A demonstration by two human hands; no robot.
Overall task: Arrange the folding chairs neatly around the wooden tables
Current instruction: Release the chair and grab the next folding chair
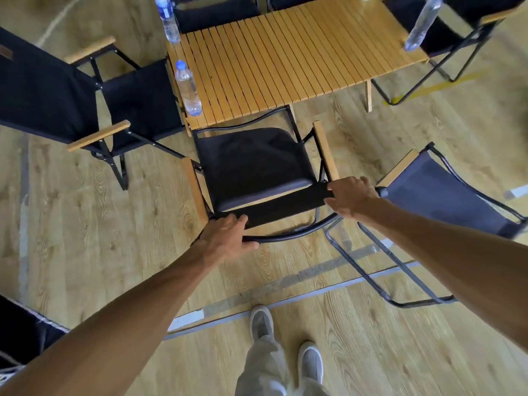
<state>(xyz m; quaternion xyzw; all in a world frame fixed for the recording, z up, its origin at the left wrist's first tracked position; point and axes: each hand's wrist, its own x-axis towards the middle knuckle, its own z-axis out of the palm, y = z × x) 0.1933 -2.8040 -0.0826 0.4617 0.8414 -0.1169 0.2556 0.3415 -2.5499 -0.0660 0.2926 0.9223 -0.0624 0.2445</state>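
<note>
The folding chair [254,167] faces the wooden table [291,58], seat front at its near edge. We grip the backrest top: left hand [225,238] and right hand [353,197] closed on its ends, table straight ahead.

The slatted wooden counter [288,52] is carrying three water bottles [188,88] near its edges. The wood-grain floor [85,224] is bearing the counter and the black folding chairs [251,164] standing around it.
</note>
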